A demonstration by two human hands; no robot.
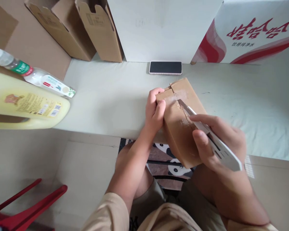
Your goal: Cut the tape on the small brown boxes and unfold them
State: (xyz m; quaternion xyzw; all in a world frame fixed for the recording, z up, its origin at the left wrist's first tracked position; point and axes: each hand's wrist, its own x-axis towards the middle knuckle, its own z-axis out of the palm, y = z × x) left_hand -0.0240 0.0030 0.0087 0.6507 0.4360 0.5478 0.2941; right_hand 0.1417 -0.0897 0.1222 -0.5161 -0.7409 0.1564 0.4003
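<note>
A brown cardboard box (174, 128) rests tilted at the table's front edge, its taped seam facing up toward me. My left hand (155, 109) grips the box's left end, thumb on the top face and fingers round the far corner. In my right hand (219, 138) is a white-handled utility knife (213, 141), held between thumb and fingers. The knife's blade touches the seam near the middle of the box, where the cardboard edge looks ragged. Clear tape shows across part of the seam.
Behind the box lies a phone (165, 67) in front of a large white box (163, 29). A red-and-white carton (252, 38) stands at the back right. Open cardboard boxes (101, 35), a clear bottle (42, 77) and a yellow jug (31, 102) are on the left.
</note>
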